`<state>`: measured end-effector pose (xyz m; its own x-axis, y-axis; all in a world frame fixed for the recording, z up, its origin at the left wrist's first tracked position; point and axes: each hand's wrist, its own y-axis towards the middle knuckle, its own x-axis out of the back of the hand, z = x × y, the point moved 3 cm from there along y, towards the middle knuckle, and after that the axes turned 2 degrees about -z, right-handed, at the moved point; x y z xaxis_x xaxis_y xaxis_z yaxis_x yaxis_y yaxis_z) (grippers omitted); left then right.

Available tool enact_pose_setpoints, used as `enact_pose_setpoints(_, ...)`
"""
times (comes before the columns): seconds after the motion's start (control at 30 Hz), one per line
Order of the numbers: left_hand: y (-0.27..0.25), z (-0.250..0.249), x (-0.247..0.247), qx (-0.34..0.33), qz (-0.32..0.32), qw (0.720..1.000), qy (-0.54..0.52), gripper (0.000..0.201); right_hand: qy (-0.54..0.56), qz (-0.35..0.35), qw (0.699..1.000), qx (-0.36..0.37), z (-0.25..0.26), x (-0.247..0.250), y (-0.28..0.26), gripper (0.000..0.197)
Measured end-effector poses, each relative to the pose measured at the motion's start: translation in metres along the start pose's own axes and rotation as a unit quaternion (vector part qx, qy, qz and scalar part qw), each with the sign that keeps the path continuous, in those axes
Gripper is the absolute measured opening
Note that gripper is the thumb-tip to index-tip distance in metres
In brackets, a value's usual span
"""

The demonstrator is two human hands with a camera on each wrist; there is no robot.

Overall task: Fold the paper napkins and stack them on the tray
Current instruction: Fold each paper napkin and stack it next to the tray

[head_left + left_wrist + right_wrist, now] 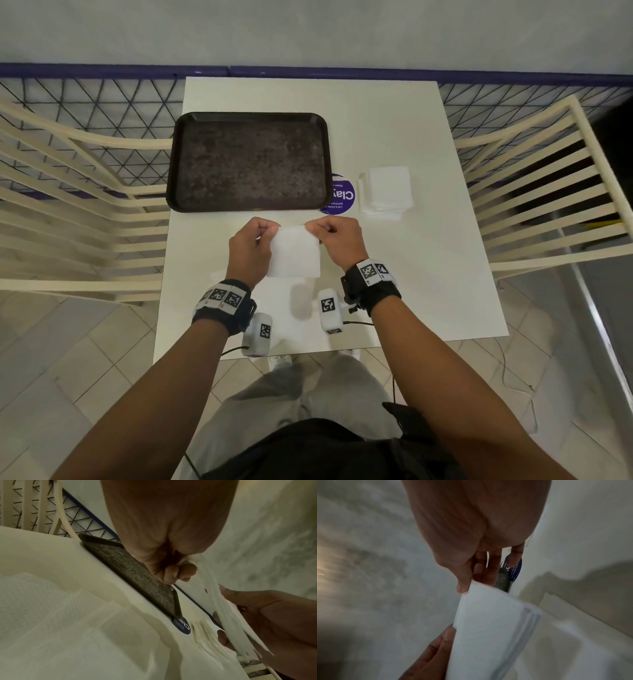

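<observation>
A white paper napkin (pixel 294 251) hangs in the air above the white table (pixel 428 274), held by its top corners. My left hand (pixel 251 250) pinches the upper left corner and my right hand (pixel 337 241) pinches the upper right corner. In the left wrist view the napkin (pixel 228 612) runs edge-on between my left hand (pixel 173 555) and my right hand (pixel 267 616). In the right wrist view my right hand (pixel 476 555) grips the napkin (pixel 488 628) at its top. The dark tray (pixel 248 162) lies beyond my hands with nothing on it. A pile of white napkins (pixel 385 192) sits right of the tray.
A round blue sticker (pixel 340 195) lies on the table between tray and pile. Cream slatted chairs (pixel 78 205) stand at both sides of the table, with a wire mesh fence (pixel 102 109) behind. Another napkin (pixel 42 601) lies flat on the table below my left wrist.
</observation>
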<state>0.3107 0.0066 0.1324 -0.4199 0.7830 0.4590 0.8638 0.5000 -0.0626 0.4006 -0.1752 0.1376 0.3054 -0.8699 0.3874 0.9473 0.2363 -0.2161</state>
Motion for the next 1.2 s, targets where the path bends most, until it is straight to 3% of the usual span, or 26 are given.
enact_pose_setpoints(0.1, 0.001, 0.001, -0.001, 0.007, -0.007, 1.0, 0.003, 0.012, 0.022, -0.003, 0.999, -0.036, -0.003, 0.0, -0.004, 0.016)
enact_pose_setpoints(0.23, 0.005, 0.002, -0.003, 0.023, -0.023, 0.999, 0.008, 0.013, 0.026, 0.045, 0.993, -0.104, -0.011, 0.0, -0.014, 0.029)
enact_pose_setpoints(0.5, 0.006, -0.005, -0.018, 0.049, -0.023, 0.998, 0.006, 0.016, 0.018, 0.047, 0.994, -0.093, -0.022, 0.014, -0.015, 0.014)
enact_pose_setpoints(0.77, 0.0, 0.009, -0.032, 0.105, 0.06, 0.992, 0.039, 0.024, 0.0, -0.056, 0.995, -0.086, -0.039, 0.091, 0.056, 0.01)
enact_pose_setpoints(0.97, -0.007, 0.027, -0.04, 0.151, 0.057, 0.984, 0.074, 0.021, -0.088, -0.131, 0.981, -0.117, -0.061, 0.157, 0.116, 0.02)
enact_pose_setpoints(1.2, -0.007, 0.051, -0.04, 0.182, 0.034, 0.976, 0.116, 0.018, -0.151, -0.135, 0.966, -0.161, -0.081, 0.18, 0.146, 0.024)
